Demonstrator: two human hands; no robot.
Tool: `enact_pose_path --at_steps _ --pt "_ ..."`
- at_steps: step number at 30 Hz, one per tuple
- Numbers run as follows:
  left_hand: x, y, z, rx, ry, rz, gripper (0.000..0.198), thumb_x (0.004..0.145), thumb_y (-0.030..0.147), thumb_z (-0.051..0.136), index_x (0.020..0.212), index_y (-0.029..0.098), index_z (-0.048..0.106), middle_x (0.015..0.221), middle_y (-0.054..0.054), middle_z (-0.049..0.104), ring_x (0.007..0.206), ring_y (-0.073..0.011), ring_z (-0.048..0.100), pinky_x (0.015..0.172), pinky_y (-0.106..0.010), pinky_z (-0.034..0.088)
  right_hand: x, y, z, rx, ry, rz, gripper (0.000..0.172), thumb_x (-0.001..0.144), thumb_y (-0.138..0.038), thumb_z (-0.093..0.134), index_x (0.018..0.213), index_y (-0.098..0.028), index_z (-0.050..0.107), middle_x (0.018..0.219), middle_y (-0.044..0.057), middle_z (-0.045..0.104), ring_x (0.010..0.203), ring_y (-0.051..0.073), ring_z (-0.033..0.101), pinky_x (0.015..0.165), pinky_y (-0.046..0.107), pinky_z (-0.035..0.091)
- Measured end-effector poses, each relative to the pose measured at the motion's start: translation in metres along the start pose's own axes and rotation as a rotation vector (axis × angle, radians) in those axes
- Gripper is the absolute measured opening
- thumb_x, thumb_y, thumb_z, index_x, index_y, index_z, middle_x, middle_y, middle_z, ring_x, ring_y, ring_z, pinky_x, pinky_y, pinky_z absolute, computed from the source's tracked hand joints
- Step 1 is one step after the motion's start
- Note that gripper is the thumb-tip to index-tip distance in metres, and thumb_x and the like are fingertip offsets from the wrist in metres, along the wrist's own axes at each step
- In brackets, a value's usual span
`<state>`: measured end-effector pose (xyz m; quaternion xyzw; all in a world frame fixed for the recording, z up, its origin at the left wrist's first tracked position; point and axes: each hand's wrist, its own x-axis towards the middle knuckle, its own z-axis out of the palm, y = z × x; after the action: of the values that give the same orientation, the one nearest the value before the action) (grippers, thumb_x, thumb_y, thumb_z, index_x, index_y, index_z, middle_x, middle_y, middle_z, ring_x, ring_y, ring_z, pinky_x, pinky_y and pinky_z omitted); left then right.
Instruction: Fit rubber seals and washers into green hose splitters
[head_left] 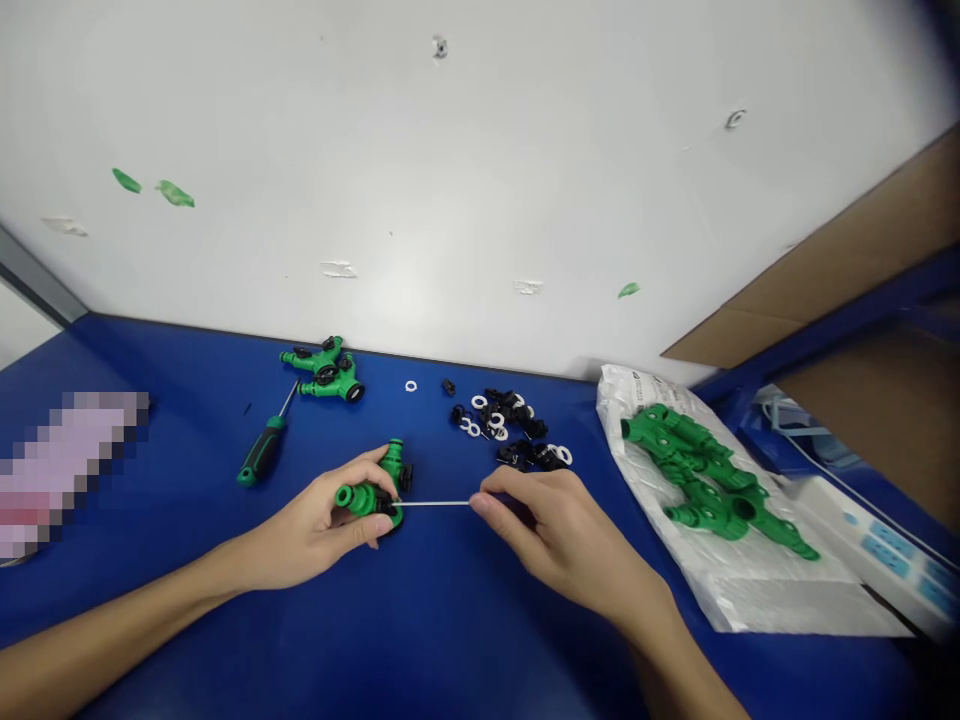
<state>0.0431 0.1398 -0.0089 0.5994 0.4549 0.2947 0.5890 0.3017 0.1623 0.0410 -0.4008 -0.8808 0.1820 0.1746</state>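
My left hand (319,525) is closed around a green plastic hose connector (373,488) with black fittings, resting low on the blue table (420,620). My right hand (551,530) pinches the end of a thin metal rod (435,503), probably a tool shaft. The rod's tip sits against the connector. Just behind my right hand lies a loose pile of small black and white rings and caps (510,428).
A green-handled screwdriver (262,448) and two assembled green connectors (326,370) lie at the back left. A plastic bag (720,540) holding several green connectors sits to the right, beside a white power strip (877,550). A white wall (450,180) backs the table.
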Motion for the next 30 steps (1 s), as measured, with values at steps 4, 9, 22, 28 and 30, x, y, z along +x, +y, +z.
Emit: enact_pose_path --at_steps 4,9,22,28,30 --pt "0.003 -0.007 -0.002 -0.239 0.049 0.007 0.032 0.081 0.035 0.071 0.107 0.025 0.056 0.127 -0.008 0.055 0.07 -0.0144 0.065 0.068 -0.034 0.056 0.002 0.019 -0.011 0.028 0.149 0.202 0.036 0.1 -0.04 0.043 0.078 -0.019 0.062 0.056 -0.003 0.057 0.047 0.011 0.05 0.05 0.023 0.035" --pt "0.003 0.003 -0.006 -0.762 0.01 -0.013 0.031 0.088 0.046 0.058 0.113 0.028 0.058 0.133 -0.01 0.052 0.104 -0.0329 0.063 0.073 -0.044 0.057 0.011 0.031 0.013 -0.139 0.132 0.308 0.024 0.095 -0.035 0.054 0.083 -0.021 0.069 0.073 0.001 0.072 0.065 0.017 0.065 0.06 0.025 0.042" --pt "0.002 0.009 0.005 -0.605 0.141 -0.151 0.029 0.085 0.029 0.068 0.108 0.028 0.051 0.122 -0.005 0.055 0.098 -0.0292 0.068 0.053 -0.03 0.06 0.037 0.04 0.026 -0.433 0.029 0.341 0.025 0.099 -0.027 0.047 0.105 -0.021 0.071 0.1 0.006 0.068 0.09 0.019 0.066 0.07 0.026 0.046" --pt "0.001 0.009 0.006 -0.556 0.16 -0.122 0.018 0.085 0.034 0.068 0.098 0.023 0.06 0.113 -0.005 0.058 0.102 -0.0299 0.066 0.06 -0.035 0.063 0.046 0.058 0.026 -0.485 -0.08 0.303 0.026 0.097 -0.018 0.048 0.104 -0.02 0.073 0.098 0.007 0.067 0.088 0.019 0.067 0.069 0.026 0.046" --pt "0.002 0.007 0.007 -0.542 0.172 -0.125 0.019 0.085 0.035 0.068 0.097 0.023 0.062 0.112 -0.006 0.058 0.104 -0.031 0.065 0.06 -0.036 0.064 0.046 0.059 0.028 -0.504 -0.092 0.3 0.029 0.098 -0.016 0.045 0.099 -0.019 0.074 0.096 0.008 0.066 0.087 0.019 0.066 0.07 0.025 0.045"
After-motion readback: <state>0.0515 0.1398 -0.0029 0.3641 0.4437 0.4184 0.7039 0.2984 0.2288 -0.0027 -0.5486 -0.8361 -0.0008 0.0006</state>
